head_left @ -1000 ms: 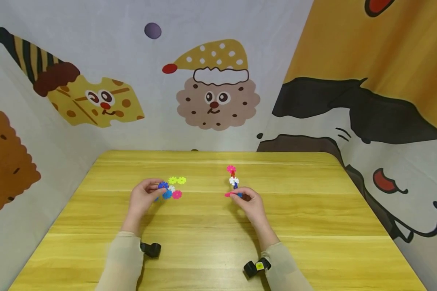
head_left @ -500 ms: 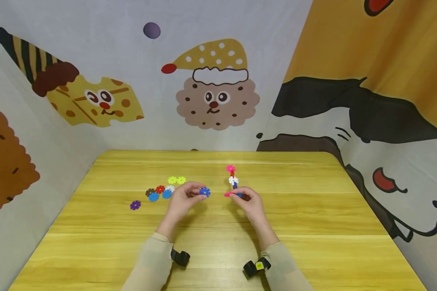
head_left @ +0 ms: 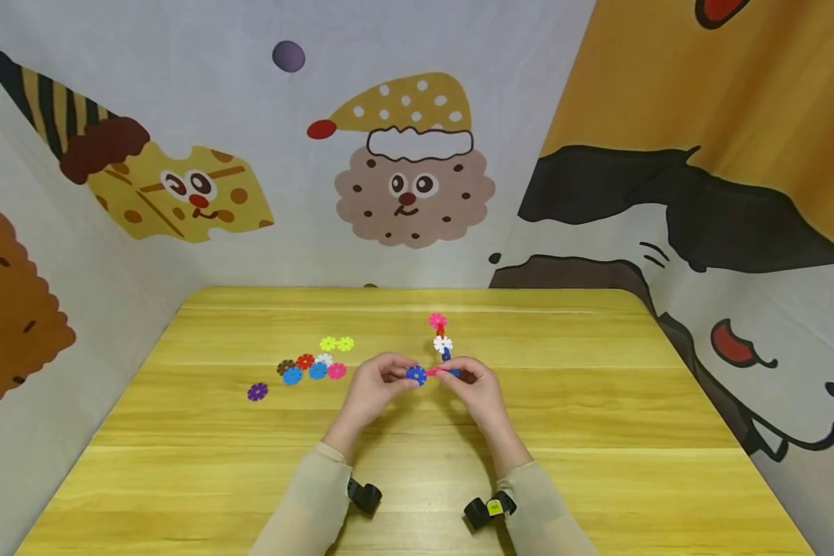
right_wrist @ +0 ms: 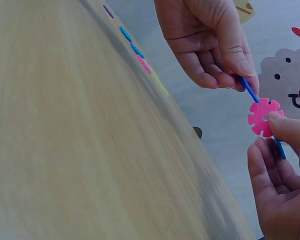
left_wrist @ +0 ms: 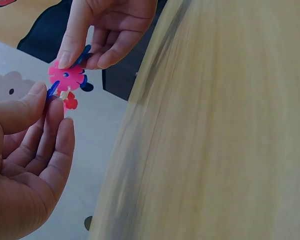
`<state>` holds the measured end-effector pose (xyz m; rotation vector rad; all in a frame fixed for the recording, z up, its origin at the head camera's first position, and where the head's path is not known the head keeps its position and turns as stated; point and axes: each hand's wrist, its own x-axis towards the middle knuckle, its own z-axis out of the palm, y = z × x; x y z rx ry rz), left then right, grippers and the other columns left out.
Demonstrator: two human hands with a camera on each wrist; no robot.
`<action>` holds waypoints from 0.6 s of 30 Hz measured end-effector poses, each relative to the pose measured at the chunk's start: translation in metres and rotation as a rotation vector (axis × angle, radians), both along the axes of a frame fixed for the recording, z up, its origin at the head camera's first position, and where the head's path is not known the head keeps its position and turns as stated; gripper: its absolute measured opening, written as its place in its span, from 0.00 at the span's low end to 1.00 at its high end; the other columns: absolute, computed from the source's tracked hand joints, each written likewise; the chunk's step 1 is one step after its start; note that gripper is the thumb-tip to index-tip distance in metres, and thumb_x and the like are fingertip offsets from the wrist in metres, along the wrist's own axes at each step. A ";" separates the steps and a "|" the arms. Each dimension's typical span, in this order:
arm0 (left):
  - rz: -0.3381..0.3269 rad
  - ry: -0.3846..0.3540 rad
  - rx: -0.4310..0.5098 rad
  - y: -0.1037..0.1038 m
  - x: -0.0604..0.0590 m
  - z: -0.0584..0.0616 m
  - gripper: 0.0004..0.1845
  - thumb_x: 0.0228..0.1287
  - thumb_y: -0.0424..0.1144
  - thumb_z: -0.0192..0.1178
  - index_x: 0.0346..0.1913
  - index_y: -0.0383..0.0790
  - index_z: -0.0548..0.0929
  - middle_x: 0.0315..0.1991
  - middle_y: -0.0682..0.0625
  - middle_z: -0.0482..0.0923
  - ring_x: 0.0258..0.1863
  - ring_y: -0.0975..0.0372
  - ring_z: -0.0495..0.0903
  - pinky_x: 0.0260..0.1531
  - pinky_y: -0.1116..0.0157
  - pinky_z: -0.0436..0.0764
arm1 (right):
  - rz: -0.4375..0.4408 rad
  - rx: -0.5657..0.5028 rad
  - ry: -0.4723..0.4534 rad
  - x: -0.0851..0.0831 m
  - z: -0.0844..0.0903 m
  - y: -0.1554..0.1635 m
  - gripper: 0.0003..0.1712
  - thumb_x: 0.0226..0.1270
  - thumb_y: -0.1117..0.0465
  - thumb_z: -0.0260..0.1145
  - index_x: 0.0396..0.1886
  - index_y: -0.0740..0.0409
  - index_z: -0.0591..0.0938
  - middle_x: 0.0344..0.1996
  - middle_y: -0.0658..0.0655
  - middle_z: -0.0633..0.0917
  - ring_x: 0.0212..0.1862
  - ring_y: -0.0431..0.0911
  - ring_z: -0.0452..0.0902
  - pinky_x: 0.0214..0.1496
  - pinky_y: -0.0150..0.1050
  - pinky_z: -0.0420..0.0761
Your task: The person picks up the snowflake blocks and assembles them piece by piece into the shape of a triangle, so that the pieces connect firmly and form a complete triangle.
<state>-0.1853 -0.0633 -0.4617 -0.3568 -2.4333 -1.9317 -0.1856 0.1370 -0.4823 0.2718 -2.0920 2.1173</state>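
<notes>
In the head view my left hand (head_left: 374, 392) pinches a dark blue notched plastic disc (head_left: 416, 376) between thumb and fingers. My right hand (head_left: 479, 388) grips a pink notched disc (right_wrist: 262, 119), part of a joined chain of discs. Beyond the fingers that chain shows a white disc (head_left: 442, 344), a red one and another pink disc (head_left: 437, 320) at its far end. A lighter blue disc (right_wrist: 279, 148) sits by the right fingers. Both wrist views show the dark blue disc edge-on, its edge right at the pink disc's rim.
Left of the hands, several loose discs lie on the wooden table (head_left: 181, 479): a purple disc (head_left: 257, 391), brown, red, white, light blue and pink ones, and two yellow-green discs (head_left: 337, 344) behind. A patterned cloth (head_left: 250, 93) hangs past the table's far edge.
My left hand has carried the dark blue disc rightward from the loose discs to the pink disc at my right hand. The right hand has stayed nearly still with the chain.
</notes>
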 end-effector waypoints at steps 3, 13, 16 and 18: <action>-0.005 -0.010 -0.007 0.000 0.000 0.000 0.12 0.58 0.30 0.71 0.45 0.38 0.88 0.33 0.50 0.84 0.33 0.60 0.80 0.34 0.66 0.82 | 0.007 -0.003 0.019 0.000 -0.001 0.000 0.08 0.60 0.71 0.72 0.38 0.71 0.85 0.36 0.59 0.87 0.37 0.50 0.80 0.37 0.32 0.81; -0.005 -0.054 0.052 0.005 0.000 0.000 0.12 0.59 0.27 0.70 0.46 0.34 0.87 0.32 0.46 0.84 0.30 0.56 0.84 0.36 0.55 0.86 | 0.006 -0.010 0.012 0.000 -0.002 -0.001 0.08 0.58 0.73 0.72 0.37 0.74 0.84 0.34 0.57 0.86 0.35 0.46 0.80 0.38 0.32 0.82; -0.008 -0.060 0.092 0.008 0.001 0.001 0.12 0.58 0.25 0.69 0.46 0.31 0.86 0.32 0.44 0.84 0.30 0.54 0.85 0.37 0.50 0.85 | -0.008 -0.016 -0.005 -0.001 -0.002 -0.001 0.08 0.57 0.75 0.72 0.37 0.76 0.84 0.34 0.59 0.86 0.36 0.43 0.80 0.38 0.31 0.81; -0.005 -0.054 0.107 0.009 0.001 0.001 0.12 0.58 0.24 0.69 0.46 0.29 0.86 0.31 0.43 0.84 0.29 0.53 0.85 0.37 0.50 0.86 | -0.015 -0.015 -0.008 0.000 -0.001 -0.001 0.08 0.57 0.77 0.72 0.37 0.77 0.84 0.35 0.61 0.86 0.36 0.41 0.80 0.38 0.30 0.81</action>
